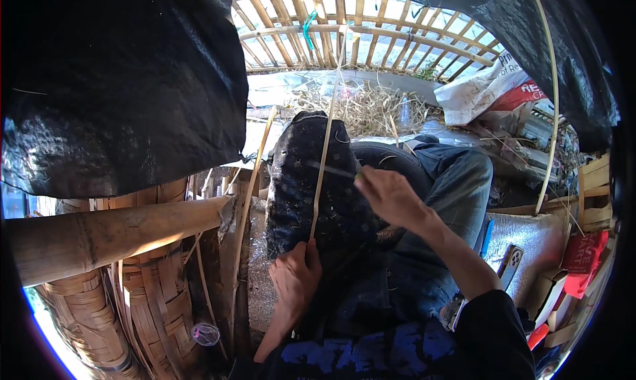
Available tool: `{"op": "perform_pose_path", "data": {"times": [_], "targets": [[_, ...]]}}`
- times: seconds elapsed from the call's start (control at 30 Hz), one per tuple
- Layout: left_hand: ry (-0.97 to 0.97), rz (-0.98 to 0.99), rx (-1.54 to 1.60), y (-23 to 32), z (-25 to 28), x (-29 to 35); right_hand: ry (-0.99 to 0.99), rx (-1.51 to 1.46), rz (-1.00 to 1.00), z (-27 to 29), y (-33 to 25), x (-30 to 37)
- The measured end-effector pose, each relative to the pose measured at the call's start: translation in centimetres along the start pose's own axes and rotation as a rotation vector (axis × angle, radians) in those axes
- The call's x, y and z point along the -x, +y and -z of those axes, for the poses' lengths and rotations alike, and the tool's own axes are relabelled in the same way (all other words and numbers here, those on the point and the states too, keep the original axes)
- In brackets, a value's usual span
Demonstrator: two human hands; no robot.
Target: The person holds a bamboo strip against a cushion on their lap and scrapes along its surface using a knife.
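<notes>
A long, thin bamboo strip [322, 171] rises from my left hand [295, 274] over a dark patterned cloth [291, 181] draped on my leg. My left fingers are pinched round the strip's near end. To the right of the strip, my right hand [394, 198] is closed on a knife [334, 170]. Motion blurs its narrow grey blade, which points left across the strip; whether it touches the strip I cannot tell. Most of the knife's handle is hidden in my fist.
A thick bamboo pole [119, 234] lies at left above woven bamboo baskets [152, 294]. Dark plastic sheeting [126, 82] hangs upper left. Beyond are a slatted bamboo fence [358, 29] and dry shavings [364, 108]. A phone [510, 266] and red bag [586, 257] are at right.
</notes>
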State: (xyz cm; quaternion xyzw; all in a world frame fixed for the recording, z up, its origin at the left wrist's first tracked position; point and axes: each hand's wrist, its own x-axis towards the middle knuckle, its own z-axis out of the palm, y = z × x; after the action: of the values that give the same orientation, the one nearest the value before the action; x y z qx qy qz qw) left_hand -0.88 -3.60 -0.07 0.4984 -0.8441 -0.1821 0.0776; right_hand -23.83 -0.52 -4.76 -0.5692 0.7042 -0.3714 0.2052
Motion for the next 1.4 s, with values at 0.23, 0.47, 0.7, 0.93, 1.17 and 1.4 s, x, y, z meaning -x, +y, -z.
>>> {"op": "perform_pose_path", "data": {"times": [0.23,0.47,0.7,0.93,1.17,1.4], "targets": [[0.002,-0.093,-0.078,0.2,-0.4,0.1,-0.342,0.259,-0.004,0.3,-3.1,1.7],[-0.004,-0.094,-0.038,0.2,-0.9,0.3,-0.452,0.43,0.078,0.1,-3.6,2.2],[-0.028,-0.052,-0.003,0.2,-1.6,1.1,-0.449,0.46,0.029,0.1,-2.2,0.4],[-0.071,-0.068,0.008,0.4,-0.9,2.2,-0.433,0.578,-0.098,-0.5,0.7,-1.3],[-0.107,0.024,0.06,0.4,0.6,3.5,-0.354,0.661,-0.118,-0.9,7.9,-4.3],[-0.348,0.267,0.425,-1.4,2.0,4.9,-0.1,-0.123,-0.598,1.7,10.3,-6.8]]}}
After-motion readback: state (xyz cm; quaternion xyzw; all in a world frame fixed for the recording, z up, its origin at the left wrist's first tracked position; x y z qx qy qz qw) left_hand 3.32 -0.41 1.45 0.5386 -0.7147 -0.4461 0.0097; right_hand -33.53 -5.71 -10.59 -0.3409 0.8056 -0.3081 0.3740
